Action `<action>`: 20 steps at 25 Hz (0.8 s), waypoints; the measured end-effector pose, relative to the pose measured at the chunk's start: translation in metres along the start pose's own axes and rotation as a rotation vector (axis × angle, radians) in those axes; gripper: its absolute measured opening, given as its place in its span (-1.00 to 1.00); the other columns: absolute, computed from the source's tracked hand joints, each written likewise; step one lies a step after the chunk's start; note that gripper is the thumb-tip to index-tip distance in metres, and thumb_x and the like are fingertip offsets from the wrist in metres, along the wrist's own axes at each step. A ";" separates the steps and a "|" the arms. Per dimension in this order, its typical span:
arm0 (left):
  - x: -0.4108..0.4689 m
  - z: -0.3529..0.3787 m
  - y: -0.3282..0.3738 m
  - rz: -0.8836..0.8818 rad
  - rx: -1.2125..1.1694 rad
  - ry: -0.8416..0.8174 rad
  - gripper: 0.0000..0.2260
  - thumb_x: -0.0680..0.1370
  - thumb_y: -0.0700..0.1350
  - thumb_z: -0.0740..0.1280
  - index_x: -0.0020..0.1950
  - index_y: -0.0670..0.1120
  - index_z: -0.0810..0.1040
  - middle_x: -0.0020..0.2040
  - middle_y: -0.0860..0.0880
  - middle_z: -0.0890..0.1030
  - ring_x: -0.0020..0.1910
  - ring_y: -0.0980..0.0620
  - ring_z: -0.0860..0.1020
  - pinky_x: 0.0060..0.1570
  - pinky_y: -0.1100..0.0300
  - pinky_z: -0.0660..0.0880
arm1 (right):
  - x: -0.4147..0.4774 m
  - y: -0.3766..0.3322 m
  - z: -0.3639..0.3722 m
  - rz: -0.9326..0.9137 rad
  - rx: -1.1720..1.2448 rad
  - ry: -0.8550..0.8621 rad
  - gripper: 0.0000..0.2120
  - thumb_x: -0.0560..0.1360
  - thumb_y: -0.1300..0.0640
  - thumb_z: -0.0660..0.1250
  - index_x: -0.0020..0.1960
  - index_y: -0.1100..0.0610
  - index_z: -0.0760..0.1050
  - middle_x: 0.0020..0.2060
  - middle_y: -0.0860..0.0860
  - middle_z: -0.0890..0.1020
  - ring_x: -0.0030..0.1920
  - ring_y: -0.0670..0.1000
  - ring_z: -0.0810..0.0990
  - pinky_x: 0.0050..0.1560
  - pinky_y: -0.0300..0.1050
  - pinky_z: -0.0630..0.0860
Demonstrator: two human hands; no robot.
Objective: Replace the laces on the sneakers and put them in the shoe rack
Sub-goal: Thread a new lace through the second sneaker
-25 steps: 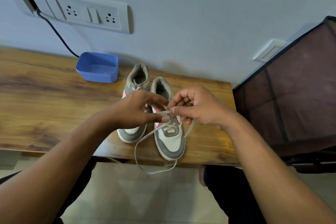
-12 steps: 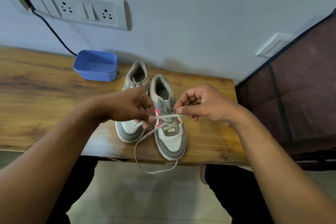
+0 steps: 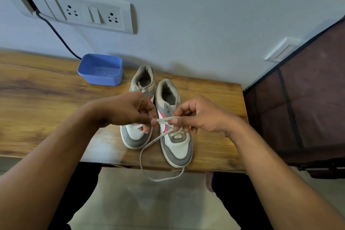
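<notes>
Fingertips [image 3: 154, 121] of the left hand [image 3: 128, 112] are pinched on a short stretch of the white lace [image 3: 165, 118]. The other end of that stretch is pinched between thumb and forefinger of the right hand [image 3: 203, 115], so it's held taut between the two, just above the right-hand sneaker [image 3: 177, 147]. The rest of the lace is left hanging in a loop over the front edge of the table [image 3: 37, 108].

Progress-wise, roughly half done at best, by the looks of it:
- On the right-hand sneaker only the lowest eyelets by the toe are crossed. The upper eyelets are seen bare, so most of the threading is left.
- The left-hand sneaker [image 3: 137, 137] is mostly hidden behind the left hand. A bit of lace can be seen up by its tongue, so it's probably laced already, but that can't be confirmed.
- Nothing has been racked yet. The dark fabric-covered unit [image 3: 298, 99] just off the table's right end is guessed to be the shoe rack.

Count: two sneakers, stood side by side near the table's right end, toes toward the front edge. One loose lace is being worked, with no spare or old lace in sight. One blue tub [image 3: 100, 70] is parked by the back edge.
</notes>
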State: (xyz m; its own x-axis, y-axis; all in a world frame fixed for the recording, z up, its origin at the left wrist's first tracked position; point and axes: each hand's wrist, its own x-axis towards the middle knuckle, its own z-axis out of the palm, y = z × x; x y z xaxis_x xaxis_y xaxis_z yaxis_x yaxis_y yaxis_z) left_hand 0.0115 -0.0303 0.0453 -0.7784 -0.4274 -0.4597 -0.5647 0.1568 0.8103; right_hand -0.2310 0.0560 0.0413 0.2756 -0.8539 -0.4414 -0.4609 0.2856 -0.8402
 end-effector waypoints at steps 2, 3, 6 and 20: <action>-0.004 -0.006 -0.005 -0.038 0.063 -0.004 -0.94 0.57 -0.13 0.45 -0.07 -0.07 0.73 -0.18 -0.08 0.74 -0.11 -0.17 0.67 0.14 -0.13 0.56 | -0.003 0.005 -0.010 0.010 0.031 0.073 -0.88 0.57 0.19 0.49 0.06 0.23 0.71 -0.16 0.08 0.77 -0.28 -0.07 0.60 -0.30 -0.20 0.53; -0.005 -0.008 -0.007 -0.058 0.094 -0.014 -0.94 0.57 -0.12 0.46 -0.05 -0.06 0.73 -0.18 -0.06 0.74 -0.08 -0.14 0.68 0.16 -0.12 0.56 | -0.005 0.007 -0.014 0.018 0.058 0.094 -0.88 0.57 0.22 0.49 0.07 0.24 0.71 -0.16 0.09 0.77 -0.27 -0.07 0.60 -0.29 -0.20 0.55; -0.005 -0.007 -0.005 -0.087 0.059 -0.076 -0.91 0.59 -0.12 0.43 0.02 -0.10 0.71 -0.13 -0.06 0.75 -0.13 -0.02 0.69 0.04 -0.02 0.63 | -0.002 0.005 -0.009 0.006 0.113 0.085 -0.86 0.55 0.29 0.49 0.10 0.29 0.70 -0.17 0.13 0.76 -0.26 -0.04 0.64 -0.23 -0.19 0.63; 0.016 0.019 0.009 -0.030 -0.369 0.143 -0.81 0.54 -0.18 0.45 0.02 -0.32 0.67 -0.23 -0.20 0.67 -0.42 0.04 0.57 -0.45 0.32 0.48 | 0.010 0.006 0.007 -0.108 0.133 0.220 -0.83 0.43 0.25 0.61 -0.03 0.27 0.70 -0.23 0.14 0.74 -0.27 0.04 0.69 -0.21 -0.08 0.68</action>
State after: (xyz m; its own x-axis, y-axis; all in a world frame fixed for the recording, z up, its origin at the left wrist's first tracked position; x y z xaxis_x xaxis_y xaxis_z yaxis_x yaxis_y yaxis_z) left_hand -0.0111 -0.0182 0.0381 -0.7021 -0.5508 -0.4513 -0.4301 -0.1771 0.8852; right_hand -0.2246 0.0521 0.0298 0.1201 -0.9523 -0.2804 -0.3196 0.2303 -0.9191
